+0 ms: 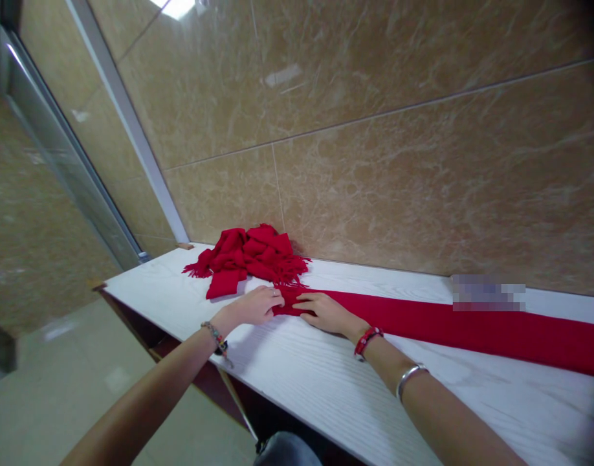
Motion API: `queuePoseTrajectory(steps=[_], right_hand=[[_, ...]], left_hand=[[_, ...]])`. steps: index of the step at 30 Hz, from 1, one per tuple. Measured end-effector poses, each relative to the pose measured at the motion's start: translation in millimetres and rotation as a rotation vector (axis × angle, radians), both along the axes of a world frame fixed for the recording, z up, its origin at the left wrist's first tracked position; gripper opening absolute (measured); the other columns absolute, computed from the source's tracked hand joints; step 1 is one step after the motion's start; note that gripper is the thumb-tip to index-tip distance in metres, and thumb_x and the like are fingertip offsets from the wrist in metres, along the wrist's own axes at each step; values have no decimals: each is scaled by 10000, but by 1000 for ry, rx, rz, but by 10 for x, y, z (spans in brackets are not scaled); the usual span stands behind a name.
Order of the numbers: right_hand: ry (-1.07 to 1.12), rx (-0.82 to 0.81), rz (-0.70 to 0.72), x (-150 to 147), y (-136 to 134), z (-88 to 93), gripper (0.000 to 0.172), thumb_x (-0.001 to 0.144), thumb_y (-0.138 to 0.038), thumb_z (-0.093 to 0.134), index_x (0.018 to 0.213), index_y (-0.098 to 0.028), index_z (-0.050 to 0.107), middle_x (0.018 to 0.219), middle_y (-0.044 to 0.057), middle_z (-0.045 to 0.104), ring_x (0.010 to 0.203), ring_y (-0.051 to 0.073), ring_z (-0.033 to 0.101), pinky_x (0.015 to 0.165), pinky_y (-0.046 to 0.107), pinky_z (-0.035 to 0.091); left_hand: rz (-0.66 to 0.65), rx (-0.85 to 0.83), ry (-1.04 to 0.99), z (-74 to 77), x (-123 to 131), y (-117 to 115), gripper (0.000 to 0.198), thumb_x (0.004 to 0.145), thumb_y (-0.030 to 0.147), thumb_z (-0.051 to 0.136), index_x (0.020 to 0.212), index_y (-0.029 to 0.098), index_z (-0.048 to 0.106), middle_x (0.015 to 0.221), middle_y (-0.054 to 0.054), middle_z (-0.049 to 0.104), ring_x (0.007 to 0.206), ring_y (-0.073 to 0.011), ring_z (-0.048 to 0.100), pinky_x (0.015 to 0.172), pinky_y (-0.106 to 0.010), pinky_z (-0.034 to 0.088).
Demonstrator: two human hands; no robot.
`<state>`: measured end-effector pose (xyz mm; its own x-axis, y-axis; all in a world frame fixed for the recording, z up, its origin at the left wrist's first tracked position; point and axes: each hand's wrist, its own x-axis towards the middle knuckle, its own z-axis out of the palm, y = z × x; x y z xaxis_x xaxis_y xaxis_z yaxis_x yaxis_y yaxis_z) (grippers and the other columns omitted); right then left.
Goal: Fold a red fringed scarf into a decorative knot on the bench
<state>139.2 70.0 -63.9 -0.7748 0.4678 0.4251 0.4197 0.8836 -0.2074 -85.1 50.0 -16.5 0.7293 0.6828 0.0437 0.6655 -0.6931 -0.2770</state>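
Note:
A long red scarf lies stretched flat along the white table, running off to the right. My left hand and my right hand rest side by side on its fringed left end, fingers stretched flat on the cloth. A beaded bracelet is on my left wrist; a red band and a silver bangle are on my right arm. Just behind my hands a heap of crumpled red scarves lies against the wall.
A tan marble wall rises right behind the table. A glass door with a metal frame stands at the left. The table's left end drops to a tiled floor. A blurred patch sits at the wall's foot.

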Motion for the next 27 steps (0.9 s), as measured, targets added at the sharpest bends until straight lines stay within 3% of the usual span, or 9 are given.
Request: queuePoseTrajectory(steps=[3,6,9,13,17,20,22,24,27], right_hand=[[-12,-7,-22,12,-18,9,344,844,-278,396,1133,-211,570,1194,59,545,1123,162,453,962,309,333],[-8,-21,-24,5,-28,31,344,851,-313,386,1110,-208,587,1184,55,551,1112,159,461,959,299,335],[53,-16,-86,-16,-19,33,367,871,-336,346,1105,-186,586,1170,59,560,1102,151,463,964,293,325],[-4,0,-301,-32,-4,-34,457,866,-378,341,1249,-148,440,1300,109,435,1204,214,355,1002,424,241],[-170,-13,-337,-30,-2,-101,519,874,-401,292,1298,-109,362,1357,140,345,1246,236,293,1014,438,195],[-192,-10,-339,-35,2,-109,536,877,-412,262,1309,-103,342,1369,136,323,1253,234,281,1017,425,189],[-194,-12,-345,-43,0,-104,542,876,-415,256,1310,-102,339,1374,133,315,1254,235,278,1017,427,185],[-193,-16,-351,-51,-9,-95,541,875,-415,251,1313,-109,335,1376,129,313,1254,234,275,1015,430,183],[-195,-24,-356,-58,-34,-82,537,876,-411,242,1313,-113,335,1375,128,314,1254,234,274,1011,437,182]], left_hand=[[116,36,56,18,-322,77,163,716,79,475,802,155,592,853,-66,611,848,-183,546,804,-314,406],[196,61,47,84,-524,98,230,725,14,406,765,134,599,799,-74,618,799,-173,560,753,-298,432],[193,92,-35,46,-333,58,316,790,41,346,997,139,563,1027,-79,592,968,-153,525,855,-278,403],[130,6,-185,-212,59,20,405,889,229,310,1287,162,343,1340,-89,376,1227,-165,327,996,-328,286],[362,-86,-125,-382,-49,47,433,909,316,265,1332,228,263,1381,-85,308,1261,-244,272,964,-496,271],[563,-28,-97,-358,-234,49,402,892,309,313,1272,194,375,1332,-141,376,1228,-308,318,917,-573,265],[611,32,-106,-318,-225,26,401,892,300,304,1254,154,395,1330,-177,364,1231,-323,306,912,-586,253],[532,80,-151,-301,-96,3,410,899,296,279,1277,161,361,1371,-151,304,1263,-287,253,948,-533,252],[250,38,-208,-328,138,10,386,895,269,295,1271,228,374,1372,-52,331,1267,-185,255,1006,-378,251]])
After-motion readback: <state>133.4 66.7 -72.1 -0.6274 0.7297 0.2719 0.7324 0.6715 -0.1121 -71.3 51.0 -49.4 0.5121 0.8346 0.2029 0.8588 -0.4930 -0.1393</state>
